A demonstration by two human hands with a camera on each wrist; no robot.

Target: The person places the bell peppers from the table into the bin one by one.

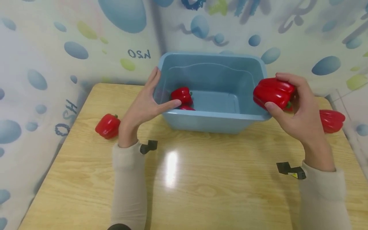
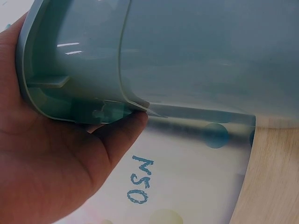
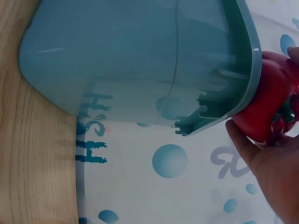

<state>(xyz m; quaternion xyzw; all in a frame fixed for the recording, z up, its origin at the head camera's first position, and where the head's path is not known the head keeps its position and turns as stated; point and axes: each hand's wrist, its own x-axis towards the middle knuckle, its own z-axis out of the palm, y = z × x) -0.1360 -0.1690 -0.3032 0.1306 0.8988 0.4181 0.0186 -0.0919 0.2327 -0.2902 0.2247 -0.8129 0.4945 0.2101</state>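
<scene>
A light blue plastic bin (image 1: 204, 123) stands at the back of the table. My left hand (image 1: 145, 103) grips its left front corner, the thumb over the front rim and the fingers along the left side. In the left wrist view, the fingers (image 2: 122, 135) reach below the rim. My right hand (image 1: 302, 111) holds a red bell pepper (image 1: 273, 92) at the bin's right rim, its green stem towards the palm. The right wrist view has this pepper (image 3: 268, 100) close against the rim's outer edge. Inside the bin's left end lie two red bell peppers (image 1: 181, 95), one partly hidden by the front wall.
Another red bell pepper (image 1: 107, 126) lies on the wooden table (image 1: 207, 179) left of my left wrist. One more red pepper (image 1: 332, 121) lies at the right, partly behind my right hand. A patterned wall covering (image 1: 95, 38) rises behind the bin.
</scene>
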